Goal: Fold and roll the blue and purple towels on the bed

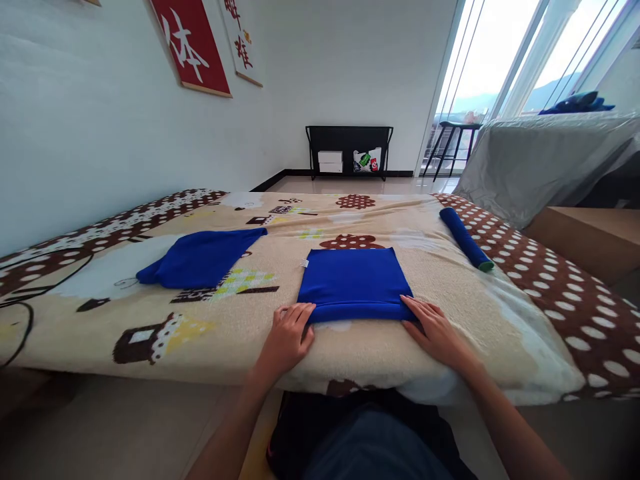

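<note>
A blue cloth (353, 277) lies flat on the patterned bedspread (345, 353), its near edge rolled into a narrow band. At the left end of that band my left hand (290, 333) is closed round the roll, fingers on top and thumb at the near side. My right hand (433, 330) holds the right end the same way, fingertips on the cloth. To the left lies another blue cloth (203, 259), loosely spread with a pointed corner. A blue rolled cloth (465, 239) rests at the right, near the dotted border.
Beyond the bed a black rack (350, 137) stands against the wall with white boxes (330, 161) on it. At the right are a cardboard box (580, 237), a covered piece of furniture (535, 157) and a stool (455, 127). A dark cable (30, 327) curves at the left.
</note>
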`<state>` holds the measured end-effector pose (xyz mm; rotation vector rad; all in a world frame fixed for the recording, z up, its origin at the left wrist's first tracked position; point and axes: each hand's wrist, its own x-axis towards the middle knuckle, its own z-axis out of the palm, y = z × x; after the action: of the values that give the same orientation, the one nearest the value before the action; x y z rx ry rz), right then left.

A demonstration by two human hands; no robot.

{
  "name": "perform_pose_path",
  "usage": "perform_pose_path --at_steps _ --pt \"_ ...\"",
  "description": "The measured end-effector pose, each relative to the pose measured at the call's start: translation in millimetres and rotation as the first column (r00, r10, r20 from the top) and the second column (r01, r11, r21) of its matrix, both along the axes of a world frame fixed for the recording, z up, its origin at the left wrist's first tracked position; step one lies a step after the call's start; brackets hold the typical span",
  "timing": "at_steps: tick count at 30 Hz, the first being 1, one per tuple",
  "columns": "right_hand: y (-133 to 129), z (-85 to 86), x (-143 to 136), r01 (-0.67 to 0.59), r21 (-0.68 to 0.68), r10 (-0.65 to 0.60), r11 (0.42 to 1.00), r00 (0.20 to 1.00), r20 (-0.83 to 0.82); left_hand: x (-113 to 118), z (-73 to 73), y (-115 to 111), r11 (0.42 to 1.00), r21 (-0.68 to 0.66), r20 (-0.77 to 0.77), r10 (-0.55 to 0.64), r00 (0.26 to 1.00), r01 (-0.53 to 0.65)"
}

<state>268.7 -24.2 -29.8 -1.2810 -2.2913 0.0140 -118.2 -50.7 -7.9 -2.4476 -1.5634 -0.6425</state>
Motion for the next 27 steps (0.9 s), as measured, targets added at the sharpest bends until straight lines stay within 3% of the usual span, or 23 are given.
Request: perform_pose_path --at_steps 12,19,27 --pt "7 -7.4 3 -0.034 -0.017 0.033 0.999 0.996 -0.080 -9 2.9 -7 0.998 0.032 0.016 0.059 0.998 -0.059" --pt "5 -6.5 2 -0.014 -0.022 0.012 1.000 0.994 -0.107 -11 -6.1 -6 0.996 0.036 0.109 0.076 0.991 -0.081" --pt "-2 -6.9 2 0.108 0.059 -0.105 0.992 0.994 -0.041 -9 -1.9 -8 0.990 0.017 0.143 0.134 0.981 -0.138"
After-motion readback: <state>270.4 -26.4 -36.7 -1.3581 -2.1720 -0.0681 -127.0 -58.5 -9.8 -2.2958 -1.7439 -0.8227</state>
